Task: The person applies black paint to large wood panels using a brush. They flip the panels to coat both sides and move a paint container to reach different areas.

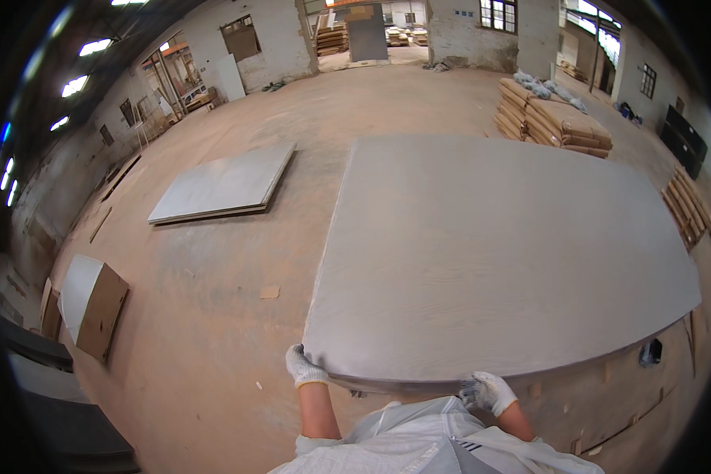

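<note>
A large pale grey board (498, 261) lies flat in front of me, with a faint wood grain and a rough left edge. At its near left corner, my left hand (304, 366), in a white knit glove, is closed on the board, thumb on top and fingers partly hidden by the edge. My right hand (491, 393), gloved in white with a dark grey palm, is at the board's near edge, right of my body. Its fingers are curled; what they hold, if anything, is hidden.
A low stack of grey boards (223, 183) lies on the floor at far left. Nearer left stands a white-topped box-like stack (95, 304). Brown wrapped bundles (557, 118) are piled beyond the board. A brown scrap (269, 292) and a dark object (650, 352) lie on the floor.
</note>
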A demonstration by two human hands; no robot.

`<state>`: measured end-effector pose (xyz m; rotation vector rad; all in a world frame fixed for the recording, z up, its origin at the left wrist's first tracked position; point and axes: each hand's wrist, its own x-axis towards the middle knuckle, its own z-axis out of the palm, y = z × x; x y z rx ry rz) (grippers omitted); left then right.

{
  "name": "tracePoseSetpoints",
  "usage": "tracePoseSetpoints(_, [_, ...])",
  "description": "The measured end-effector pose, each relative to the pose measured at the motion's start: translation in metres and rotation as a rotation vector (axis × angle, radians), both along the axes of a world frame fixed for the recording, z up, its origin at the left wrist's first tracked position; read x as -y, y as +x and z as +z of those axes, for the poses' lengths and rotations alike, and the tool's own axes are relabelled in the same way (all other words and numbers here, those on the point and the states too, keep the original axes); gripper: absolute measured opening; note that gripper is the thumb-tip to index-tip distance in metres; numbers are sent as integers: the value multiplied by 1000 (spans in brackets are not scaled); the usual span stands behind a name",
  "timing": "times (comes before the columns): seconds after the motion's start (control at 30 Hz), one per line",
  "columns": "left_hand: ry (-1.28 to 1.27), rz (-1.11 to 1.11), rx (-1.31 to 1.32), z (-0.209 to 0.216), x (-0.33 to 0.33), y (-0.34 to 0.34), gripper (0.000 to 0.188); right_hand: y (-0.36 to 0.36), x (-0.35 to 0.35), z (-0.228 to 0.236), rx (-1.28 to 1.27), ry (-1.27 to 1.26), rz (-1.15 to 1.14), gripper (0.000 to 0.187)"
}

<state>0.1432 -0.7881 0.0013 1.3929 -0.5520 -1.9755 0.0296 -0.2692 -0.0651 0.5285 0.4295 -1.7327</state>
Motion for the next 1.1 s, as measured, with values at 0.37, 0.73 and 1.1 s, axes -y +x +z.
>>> tracePoseSetpoints(0.37, [234,77,-214,-1,-9,29,13,16,77,13,-401,159,49,52])
tracePoseSetpoints(0.73, [297,-42,-268,17,-17,39,22,45,93,17,-265,31,-82,64])
tracePoseSetpoints(1.1, [179,-306,-387,-1,-2,57,17,43,95,46,-347,44,9,69])
